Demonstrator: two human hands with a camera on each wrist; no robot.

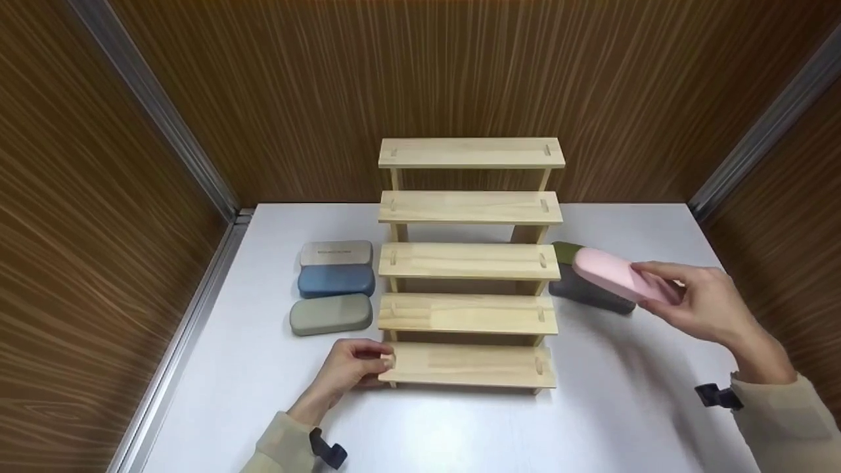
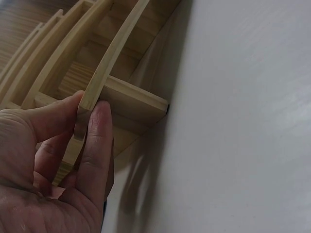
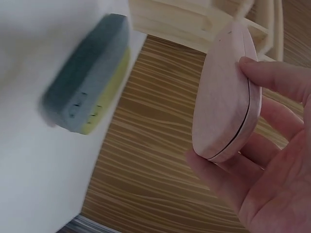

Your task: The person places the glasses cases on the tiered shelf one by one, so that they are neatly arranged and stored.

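Note:
A stepped wooden display rack [image 1: 468, 315] with several shelves stands mid-table. My left hand [image 1: 355, 368] pinches the left end of its lowest shelf [image 2: 104, 65] between thumb and fingers. In my right hand [image 1: 706, 302] is a pink glasses case [image 1: 611, 272], held in the air to the right of the rack. The right wrist view shows the pink glasses case [image 3: 223, 92] closed, with a dark seam along its side. Below it on the table lie a dark grey glasses case [image 1: 588, 289] and a green glasses case [image 1: 566, 252], side by side and partly hidden.
Left of the rack lie a light grey case [image 1: 336, 252], a blue case [image 1: 336, 280] and a grey-green case [image 1: 332, 314] on the white table [image 1: 217, 368]. Wood-grained panels [image 1: 460, 72] enclose the back and both sides.

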